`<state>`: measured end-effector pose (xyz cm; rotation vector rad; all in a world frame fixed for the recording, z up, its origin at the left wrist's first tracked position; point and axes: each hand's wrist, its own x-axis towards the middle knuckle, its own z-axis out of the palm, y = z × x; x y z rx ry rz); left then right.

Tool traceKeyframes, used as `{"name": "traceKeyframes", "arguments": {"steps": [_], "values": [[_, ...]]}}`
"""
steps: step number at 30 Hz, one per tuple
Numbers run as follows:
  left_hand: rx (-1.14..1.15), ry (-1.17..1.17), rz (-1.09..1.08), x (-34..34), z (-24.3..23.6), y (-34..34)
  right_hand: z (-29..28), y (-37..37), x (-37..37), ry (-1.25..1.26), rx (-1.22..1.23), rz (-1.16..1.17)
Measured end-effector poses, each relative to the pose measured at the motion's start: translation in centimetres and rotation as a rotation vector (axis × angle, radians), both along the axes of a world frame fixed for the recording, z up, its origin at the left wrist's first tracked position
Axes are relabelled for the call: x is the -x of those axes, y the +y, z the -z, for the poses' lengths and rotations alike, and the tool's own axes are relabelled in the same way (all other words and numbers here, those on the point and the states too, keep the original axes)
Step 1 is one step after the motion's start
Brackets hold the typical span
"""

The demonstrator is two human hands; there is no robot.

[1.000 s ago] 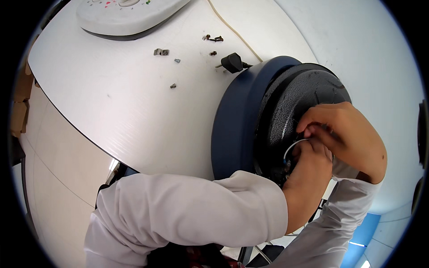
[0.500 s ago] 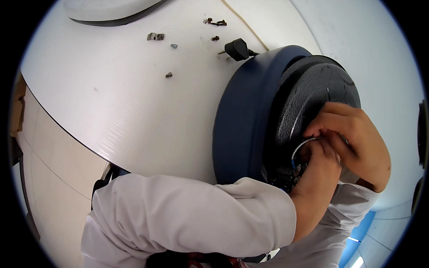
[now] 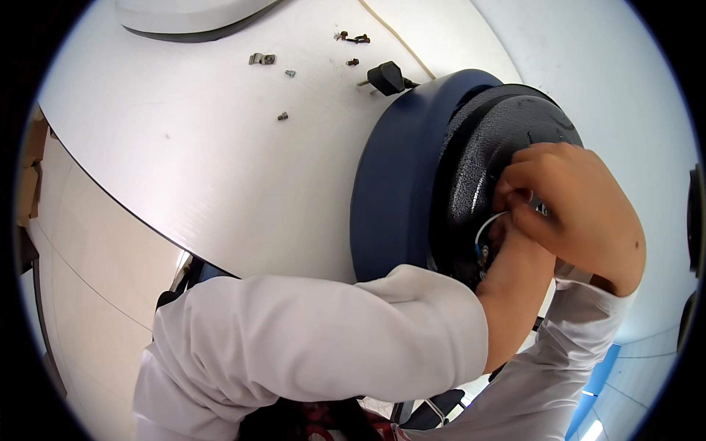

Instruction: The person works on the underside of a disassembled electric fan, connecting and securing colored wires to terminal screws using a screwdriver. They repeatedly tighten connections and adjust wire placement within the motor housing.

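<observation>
A round dark blue appliance stands tilted on the table, its black textured underside turned toward my hands. From a blue terminal near its lower inside, a thin white wire curves up into my fingers. My left hand reaches in from below, closed at the wire's upper end, with its fingertips mostly hidden. Over it bends my right hand, thumb and fingers pinched together right beside the wire. What lies between the right fingertips is hidden. A black power plug rests behind the appliance.
Loose on the white table lie a metal clip, small screws and several dark brown fasteners. A white rounded part sits at the far left. A beige cord runs behind the plug.
My right hand has shifted a little up and left, covering more of the left hand. The wire's upper end and the appliance appear slightly higher in view. Both hands stay closed.
</observation>
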<state>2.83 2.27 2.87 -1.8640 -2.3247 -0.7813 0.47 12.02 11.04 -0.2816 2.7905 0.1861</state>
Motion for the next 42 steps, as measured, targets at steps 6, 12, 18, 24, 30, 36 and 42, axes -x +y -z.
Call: {"name": "traceKeyframes", "arguments": {"steps": [6, 12, 18, 24, 30, 36, 42], "values": [[-0.091, 0.023, -0.045, 0.4, 1.3, 0.7, 0.2, -3.7, 2.5, -0.124, -0.313, 0.031], [-0.306, 0.036, 0.021, -0.4, 3.0, 2.1, 1.5, -3.0, 1.6, 0.135, -0.462, -0.115], [-0.705, 0.121, 0.033, -1.4, 6.0, 4.9, 1.7, -5.4, 1.6, -0.067, -0.711, 0.121], [-0.46, -0.027, 0.204, 1.2, 4.9, 3.9, 3.0, -4.7, 2.0, 0.01, -0.692, 0.284], [-0.245, 0.098, 0.201, 2.8, 3.5, 3.3, 1.6, -4.8, 2.1, 0.055, -0.505, 0.348], [-0.143, -0.158, 0.247, 3.5, 1.6, 2.8, -0.6, 0.4, -0.2, 0.208, 0.017, 0.337], [0.214, -0.23, 0.388, 7.2, -0.6, 1.8, -4.9, 1.4, -7.4, 0.323, 0.514, 0.273]]}}
